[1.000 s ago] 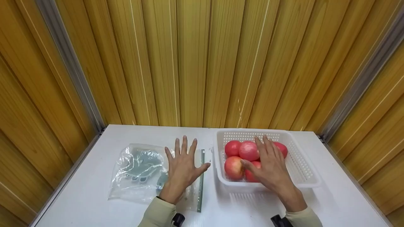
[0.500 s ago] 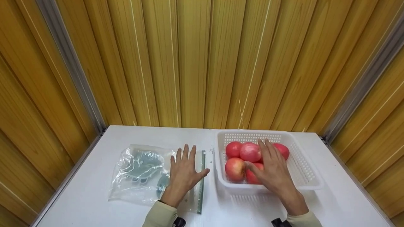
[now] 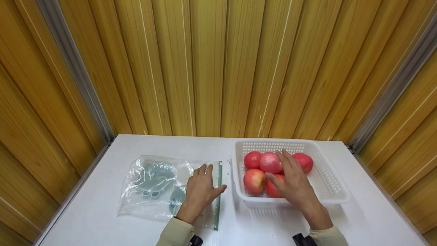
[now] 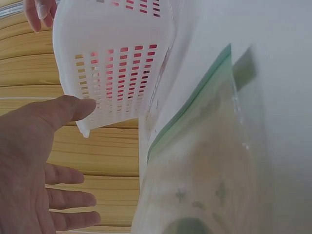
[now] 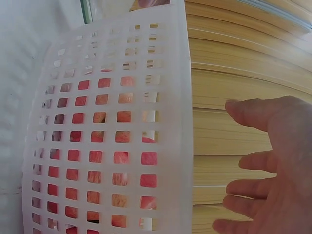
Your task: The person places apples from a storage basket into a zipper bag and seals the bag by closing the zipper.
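A clear plastic zip bag with grey-green printed shapes and a green strip along its right edge lies flat on the table. Above its right part hovers my left hand, thumb spread towards the basket, holding nothing. In the left wrist view that hand stands apart from the bag. A white plastic basket to the right contains several red apples. Over the basket's front rim my right hand hangs with nothing in it, covering part of the apples. In the right wrist view its fingers are loosely extended.
The white table carries both bag and basket. Behind it rises a yellow wood-patterned panel wall, with grey metal corner posts at both sides. Between bag and basket runs a narrow strip of tabletop.
My left hand has come down slightly towards the viewer, and its fingers are less spread and more bent. The right hand has hardly moved. Bag, basket and apples stay put.
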`<action>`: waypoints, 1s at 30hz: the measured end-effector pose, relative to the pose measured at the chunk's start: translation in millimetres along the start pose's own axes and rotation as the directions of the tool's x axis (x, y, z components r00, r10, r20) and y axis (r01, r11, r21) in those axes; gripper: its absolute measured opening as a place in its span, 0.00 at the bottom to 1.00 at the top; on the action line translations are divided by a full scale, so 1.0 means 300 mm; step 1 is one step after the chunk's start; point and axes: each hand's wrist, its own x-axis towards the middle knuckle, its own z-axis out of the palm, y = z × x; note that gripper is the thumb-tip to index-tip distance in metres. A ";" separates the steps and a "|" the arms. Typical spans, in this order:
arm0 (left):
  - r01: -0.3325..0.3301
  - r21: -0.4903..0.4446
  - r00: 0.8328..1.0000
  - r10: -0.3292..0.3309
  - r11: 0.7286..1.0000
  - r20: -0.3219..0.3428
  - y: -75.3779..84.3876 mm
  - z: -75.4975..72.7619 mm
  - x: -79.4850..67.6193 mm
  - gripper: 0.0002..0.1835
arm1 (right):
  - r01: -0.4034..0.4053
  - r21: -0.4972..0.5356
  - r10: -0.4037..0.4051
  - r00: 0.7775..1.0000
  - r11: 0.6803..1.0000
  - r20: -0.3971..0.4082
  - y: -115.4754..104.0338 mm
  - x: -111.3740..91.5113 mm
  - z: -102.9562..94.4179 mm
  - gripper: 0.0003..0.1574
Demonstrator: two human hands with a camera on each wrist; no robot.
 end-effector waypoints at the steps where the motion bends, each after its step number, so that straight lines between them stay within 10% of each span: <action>1: 0.004 -0.004 1.000 -0.004 1.000 0.007 0.000 0.004 0.000 0.46 | 0.003 0.011 -0.003 1.000 1.000 0.002 0.000 0.002 0.003 0.51; 30: 0.000 -0.074 0.999 -0.002 0.997 -0.032 -0.020 0.107 -0.011 0.21 | 0.148 0.038 -0.144 0.984 0.988 -0.106 0.020 0.025 0.036 0.44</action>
